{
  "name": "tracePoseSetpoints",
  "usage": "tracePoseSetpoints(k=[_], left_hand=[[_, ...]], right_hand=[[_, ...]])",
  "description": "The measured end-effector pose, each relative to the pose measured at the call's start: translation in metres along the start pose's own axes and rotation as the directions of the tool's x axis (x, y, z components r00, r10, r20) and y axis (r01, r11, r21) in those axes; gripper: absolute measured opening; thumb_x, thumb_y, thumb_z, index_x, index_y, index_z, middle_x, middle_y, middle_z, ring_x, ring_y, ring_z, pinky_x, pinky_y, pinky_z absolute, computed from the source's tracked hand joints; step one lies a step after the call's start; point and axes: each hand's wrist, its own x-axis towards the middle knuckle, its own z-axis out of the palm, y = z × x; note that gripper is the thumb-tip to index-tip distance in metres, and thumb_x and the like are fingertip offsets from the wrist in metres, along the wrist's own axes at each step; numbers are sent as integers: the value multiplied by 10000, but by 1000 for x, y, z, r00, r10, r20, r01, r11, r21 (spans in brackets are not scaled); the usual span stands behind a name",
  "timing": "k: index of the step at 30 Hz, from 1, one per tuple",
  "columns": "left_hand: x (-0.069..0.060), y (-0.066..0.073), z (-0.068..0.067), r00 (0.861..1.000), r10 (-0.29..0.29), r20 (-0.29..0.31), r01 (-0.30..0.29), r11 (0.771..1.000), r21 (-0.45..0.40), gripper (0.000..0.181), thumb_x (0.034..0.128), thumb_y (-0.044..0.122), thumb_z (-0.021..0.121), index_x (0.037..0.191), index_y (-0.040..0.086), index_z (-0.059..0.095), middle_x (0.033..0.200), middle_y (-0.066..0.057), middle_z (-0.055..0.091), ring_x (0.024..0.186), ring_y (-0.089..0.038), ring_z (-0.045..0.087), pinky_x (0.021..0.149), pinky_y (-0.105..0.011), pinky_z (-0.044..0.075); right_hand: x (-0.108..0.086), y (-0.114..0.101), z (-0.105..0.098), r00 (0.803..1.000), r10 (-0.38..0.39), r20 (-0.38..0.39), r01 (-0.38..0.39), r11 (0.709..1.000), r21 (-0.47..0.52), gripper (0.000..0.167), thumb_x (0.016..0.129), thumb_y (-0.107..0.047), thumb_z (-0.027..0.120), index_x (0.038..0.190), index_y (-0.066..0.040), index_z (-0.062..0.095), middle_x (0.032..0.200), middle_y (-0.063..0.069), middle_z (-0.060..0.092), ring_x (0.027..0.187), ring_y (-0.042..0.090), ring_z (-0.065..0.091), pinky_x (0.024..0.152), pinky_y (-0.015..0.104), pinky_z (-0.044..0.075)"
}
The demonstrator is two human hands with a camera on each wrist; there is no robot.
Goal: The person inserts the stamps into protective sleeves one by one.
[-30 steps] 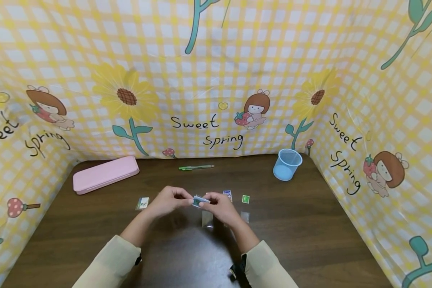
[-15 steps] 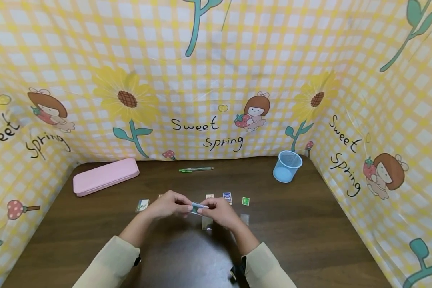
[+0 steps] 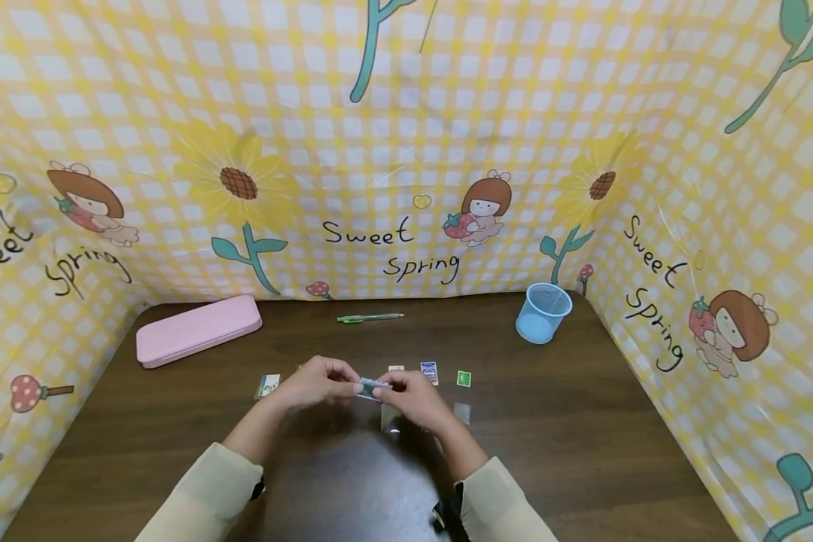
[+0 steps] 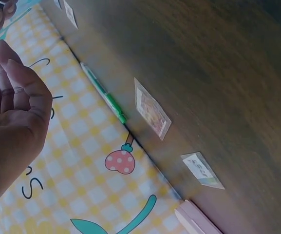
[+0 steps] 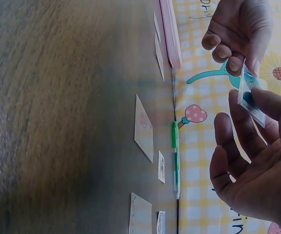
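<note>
Both hands hold a small blue-green stamp in a clear sleeve [image 3: 371, 388] above the middle of the table, off the surface. My left hand [image 3: 317, 385] pinches its left end between thumb and fingers. At the opposite end, my right hand [image 3: 417, 397] grips it with thumb and index finger. The right wrist view shows the sleeved stamp [image 5: 251, 100] tilted between the two hands. In the left wrist view only an edge of it appears, beyond my left hand [image 4: 18, 97]. Part of the stamp's face is covered by the thumbs.
A sleeved stamp [image 3: 269, 385] lies at left; a blue stamp [image 3: 430, 373] and a green stamp [image 3: 464, 379] lie at right, near a clear sleeve [image 3: 462, 413]. Behind are a pink case [image 3: 199, 331], a green pen [image 3: 369, 318] and a blue mesh cup [image 3: 543, 314].
The held stamp has tilted slightly and both hands have shifted a little, keeping their hold. Objects on the table have stayed in place.
</note>
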Motion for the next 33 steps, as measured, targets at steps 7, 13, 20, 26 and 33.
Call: tracePoseSetpoints(k=[7, 13, 20, 26, 33], left_hand=[[4, -2, 0, 1000, 5, -19, -6, 999, -34, 230, 856, 215, 700, 961, 13, 670, 790, -182, 663, 740, -359, 636, 595, -377, 490], [17, 0, -13, 996, 23, -83, -22, 1000, 7, 188, 863, 128, 683, 955, -36, 679, 825, -139, 673, 709, -266, 650, 621, -369, 530], [35, -11, -39, 999, -10, -45, 24, 941, 337, 118, 894, 101, 618, 911, 19, 702, 822, -57, 667, 697, -139, 552, 621, -295, 469], [48, -21, -38, 1000, 5, -2, -4, 846, 534, 125, 912, 103, 571, 853, 77, 678, 800, -12, 621, 689, -147, 517, 640, -299, 438], [58, -35, -24, 990, -14, -141, 105, 741, 664, 126, 910, 140, 554, 821, 129, 643, 792, 4, 567, 687, -143, 507, 657, -353, 444]], right_hand=[[13, 31, 7, 999, -5, -40, 4, 1000, -24, 150, 897, -185, 646, 954, -57, 699, 818, 28, 616, 689, 113, 481, 586, 238, 401], [15, 37, 2, 990, 24, -139, -45, 987, -153, 229, 906, -291, 615, 1011, -103, 694, 921, 29, 665, 799, 143, 570, 696, 298, 468], [13, 47, -6, 987, 89, -135, -152, 798, -583, 122, 843, -296, 678, 914, -213, 733, 853, -59, 691, 895, 217, 597, 744, 361, 391], [17, 52, 1, 991, 83, -104, -133, 624, -770, 238, 735, -440, 749, 923, -296, 720, 1015, 20, 632, 1020, 304, 477, 778, 408, 356], [19, 53, 11, 995, 65, -78, -100, 517, -850, 370, 648, -499, 796, 954, -313, 704, 978, -27, 609, 981, 254, 449, 798, 403, 321]])
